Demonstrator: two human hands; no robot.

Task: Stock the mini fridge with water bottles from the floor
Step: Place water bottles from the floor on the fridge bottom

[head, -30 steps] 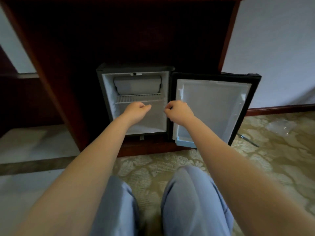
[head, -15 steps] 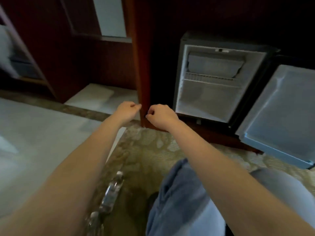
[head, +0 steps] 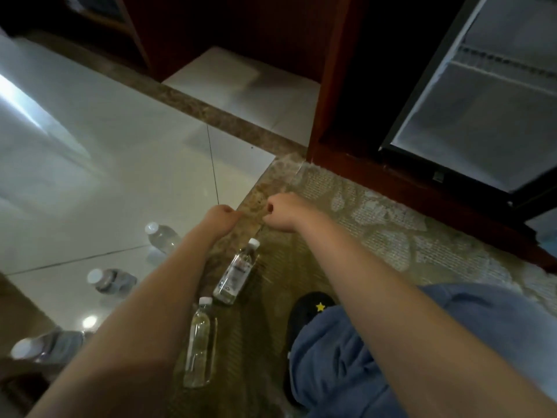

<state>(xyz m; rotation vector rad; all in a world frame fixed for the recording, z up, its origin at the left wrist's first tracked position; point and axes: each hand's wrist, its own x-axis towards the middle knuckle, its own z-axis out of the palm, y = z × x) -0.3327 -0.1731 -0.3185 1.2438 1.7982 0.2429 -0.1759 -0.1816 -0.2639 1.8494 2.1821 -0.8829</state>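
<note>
Several clear water bottles with white caps lie on the floor. One bottle (head: 237, 272) rests on the carpet just below my hands, and a second bottle (head: 201, 343) lies nearer to me. Three more bottles (head: 162, 235) (head: 111, 280) (head: 45, 346) lie on the white tiles to the left, partly hidden by my left forearm. My left hand (head: 221, 217) and my right hand (head: 284, 211) hover side by side above the floor, both loosely fisted and holding nothing. The open mini fridge (head: 488, 116) fills the upper right, with a wire shelf inside.
A dark red wooden cabinet post (head: 330, 95) stands left of the fridge. A brown marble strip (head: 229, 122) divides the tiles from the patterned carpet (head: 391, 224). My knee in blue trousers (head: 376, 351) and a black slipper with a yellow star (head: 315, 306) sit at lower right.
My view has swung left and down from the fridge to the floor. Both fisted hands have dropped from in front of the fridge to just above the bottles.
</note>
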